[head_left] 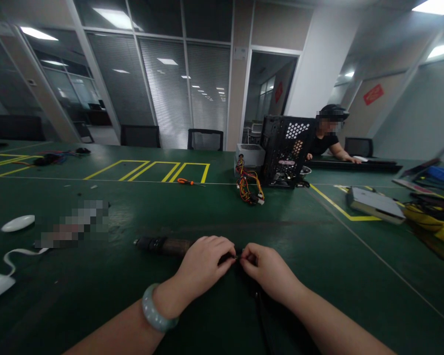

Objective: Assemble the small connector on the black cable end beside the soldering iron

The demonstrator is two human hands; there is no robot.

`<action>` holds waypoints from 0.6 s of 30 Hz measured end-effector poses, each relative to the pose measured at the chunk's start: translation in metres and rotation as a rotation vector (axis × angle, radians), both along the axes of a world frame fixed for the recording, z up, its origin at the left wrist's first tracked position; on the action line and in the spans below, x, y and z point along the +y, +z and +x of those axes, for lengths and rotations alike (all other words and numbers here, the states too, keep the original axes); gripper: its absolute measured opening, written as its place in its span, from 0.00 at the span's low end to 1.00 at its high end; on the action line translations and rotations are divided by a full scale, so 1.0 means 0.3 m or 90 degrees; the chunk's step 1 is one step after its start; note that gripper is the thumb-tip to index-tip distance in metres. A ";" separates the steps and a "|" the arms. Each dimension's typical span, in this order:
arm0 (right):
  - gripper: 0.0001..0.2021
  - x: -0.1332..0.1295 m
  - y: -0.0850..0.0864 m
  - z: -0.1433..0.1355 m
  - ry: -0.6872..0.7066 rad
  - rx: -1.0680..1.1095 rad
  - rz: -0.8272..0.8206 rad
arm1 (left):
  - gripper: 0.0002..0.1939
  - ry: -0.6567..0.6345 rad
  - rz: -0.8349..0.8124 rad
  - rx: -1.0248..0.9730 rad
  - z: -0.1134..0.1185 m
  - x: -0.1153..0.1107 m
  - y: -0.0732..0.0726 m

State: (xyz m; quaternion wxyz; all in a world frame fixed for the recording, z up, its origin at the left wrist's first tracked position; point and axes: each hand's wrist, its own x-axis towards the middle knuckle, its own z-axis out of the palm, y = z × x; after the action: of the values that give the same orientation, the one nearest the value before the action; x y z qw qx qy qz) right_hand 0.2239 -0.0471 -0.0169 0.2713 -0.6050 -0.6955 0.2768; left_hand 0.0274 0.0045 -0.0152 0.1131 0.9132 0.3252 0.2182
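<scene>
My left hand, with a pale bangle on its wrist, lies over the right end of a dark cylindrical tool. Its thumb and fingers are pinched together. Close by on the right, my right hand is also pinched, its fingertips almost meeting those of the left. Between the fingertips is something small and dark, too small to name. A black cable runs from beneath my right hand toward the near edge of the view.
Farther back stand a black computer case and a power supply with coloured wires. An orange screwdriver lies left of them. A grey metal box is at right. A person sits behind the case.
</scene>
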 end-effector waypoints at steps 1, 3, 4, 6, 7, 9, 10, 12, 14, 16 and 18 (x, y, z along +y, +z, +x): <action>0.04 -0.001 0.002 0.000 -0.002 -0.002 -0.002 | 0.05 -0.004 0.003 -0.001 0.000 0.000 0.001; 0.04 -0.004 0.005 0.000 -0.004 -0.004 -0.005 | 0.08 -0.014 0.009 0.000 0.000 -0.001 0.004; 0.04 -0.004 0.007 -0.001 -0.004 -0.005 -0.007 | 0.10 -0.018 0.012 0.001 0.000 -0.001 0.005; 0.04 -0.005 0.010 -0.002 -0.005 -0.007 -0.006 | 0.13 -0.021 0.017 0.001 0.001 0.000 0.007; 0.04 -0.005 0.011 -0.003 -0.005 -0.009 -0.005 | 0.13 -0.021 0.021 0.000 0.002 0.000 0.007; 0.04 -0.004 0.011 -0.004 -0.003 -0.010 -0.001 | 0.11 -0.022 0.031 0.000 0.002 -0.001 0.005; 0.03 -0.003 0.010 -0.004 -0.002 -0.010 0.001 | 0.09 -0.020 0.035 0.000 0.003 -0.001 0.004; 0.03 -0.002 0.007 -0.003 -0.001 -0.010 0.002 | 0.06 -0.012 0.036 -0.002 0.002 -0.003 0.002; 0.03 -0.001 0.003 -0.002 -0.002 -0.012 0.002 | 0.05 0.001 0.033 -0.008 0.001 -0.005 0.002; 0.03 0.000 -0.002 0.001 -0.001 -0.012 0.000 | 0.06 0.006 0.033 -0.015 -0.001 -0.007 0.004; 0.04 0.001 -0.006 0.003 0.002 -0.008 -0.006 | 0.06 0.001 0.034 -0.017 -0.002 -0.008 0.006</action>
State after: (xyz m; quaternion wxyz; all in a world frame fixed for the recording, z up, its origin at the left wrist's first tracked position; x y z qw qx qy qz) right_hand 0.2247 -0.0468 -0.0186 0.2634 -0.6068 -0.6971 0.2764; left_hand 0.0266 0.0022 -0.0133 0.0929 0.9126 0.3182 0.2393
